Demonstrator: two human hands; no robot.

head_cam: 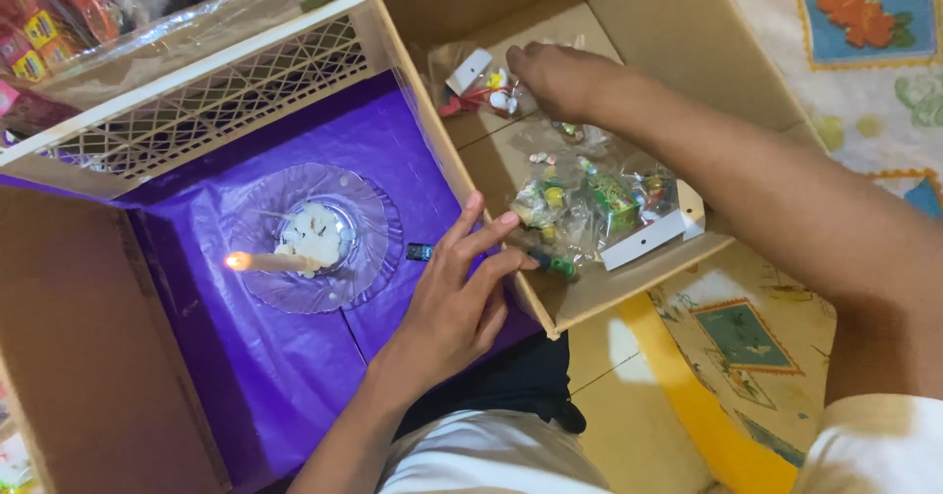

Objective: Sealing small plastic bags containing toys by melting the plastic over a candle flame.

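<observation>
We have a single view, from a camera worn on the head, and it looks steeply down and slightly forward over our own lap, so both forearms enter from the bottom and right edges of the frame. It sits close: the purple-lined cardboard box (295,356) fills the left half, the open cardboard box (629,23) the upper right, and the patterned floor mat (864,52) shows only at the right margin. With no second camera, nothing is shared between views, and the frame is tilted a little, the boxes' edges running diagonally.
</observation>
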